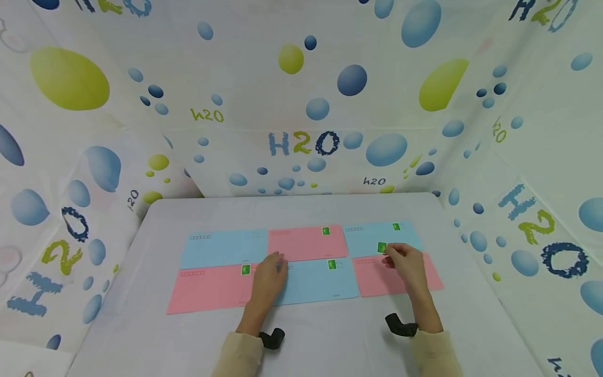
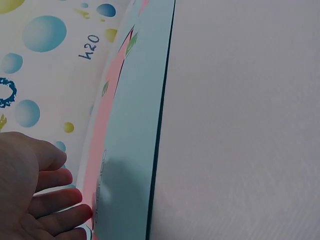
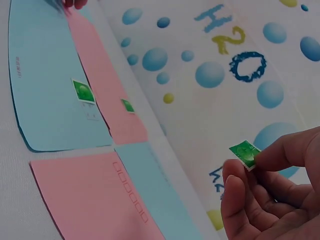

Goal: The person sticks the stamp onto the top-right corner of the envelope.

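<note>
My right hand (image 1: 406,264) pinches a small green stamp (image 1: 382,247) between thumb and fingers, above the lower right pink envelope (image 1: 377,280). In the right wrist view the stamp (image 3: 245,153) shows a white toothed edge. My left hand (image 1: 270,280) is over the lower row, between a pink envelope (image 1: 207,290) and a blue envelope (image 1: 320,285). Its fingers are relaxed and hold nothing in the left wrist view; whether they touch the paper I cannot tell. Green stamps sit on the upper middle pink envelope (image 1: 306,245), upper right blue envelope (image 1: 367,238), and lower left and middle envelopes.
The envelopes lie edge to edge in two rows on a white-covered table (image 1: 320,335), pink and blue alternating. An upper left blue envelope (image 1: 223,251) completes the back row. A patterned curtain (image 1: 254,78) surrounds the table. Black bands with protruding pieces are on both wrists.
</note>
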Motion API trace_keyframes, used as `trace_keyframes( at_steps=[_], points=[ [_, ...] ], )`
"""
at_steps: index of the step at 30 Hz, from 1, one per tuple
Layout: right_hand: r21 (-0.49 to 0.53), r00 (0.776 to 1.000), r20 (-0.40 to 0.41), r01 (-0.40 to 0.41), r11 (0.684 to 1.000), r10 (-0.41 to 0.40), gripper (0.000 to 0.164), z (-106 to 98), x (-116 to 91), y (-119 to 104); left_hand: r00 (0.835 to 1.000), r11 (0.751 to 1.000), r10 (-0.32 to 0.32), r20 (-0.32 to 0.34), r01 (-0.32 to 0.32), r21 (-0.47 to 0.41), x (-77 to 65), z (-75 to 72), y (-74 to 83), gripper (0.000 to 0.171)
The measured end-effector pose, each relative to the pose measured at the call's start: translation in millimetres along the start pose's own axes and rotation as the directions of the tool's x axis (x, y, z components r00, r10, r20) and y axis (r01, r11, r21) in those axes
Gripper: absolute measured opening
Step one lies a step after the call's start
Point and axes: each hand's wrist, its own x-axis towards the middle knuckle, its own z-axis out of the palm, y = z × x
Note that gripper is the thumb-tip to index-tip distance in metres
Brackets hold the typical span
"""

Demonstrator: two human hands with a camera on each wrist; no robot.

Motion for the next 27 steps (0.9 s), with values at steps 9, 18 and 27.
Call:
trace_keyframes(
  at_steps=[9,18,27],
  points=[
    [0.127,0.993,0.106,0.043,0.991,-0.057,0.028,20,-2,-6,0.999,0.990,0.049,-0.025,-0.045,0.131,-4.0,0.1,1.4,0.032],
    [0.159,0.982,0.141,0.106,0.982,-0.129,0.022,40,-1,-17,0.999,0.977,-0.036,0.000,0.035,0.210,-5.2,-2.7,-6.0,0.036],
    [0.054,0.971,0.169,0.163,0.985,-0.170,0.022,63,1,-24,0.999,0.970,0.028,-0.027,-0.020,0.243,-6.4,-3.7,-10.3,0.033]
  ],
)
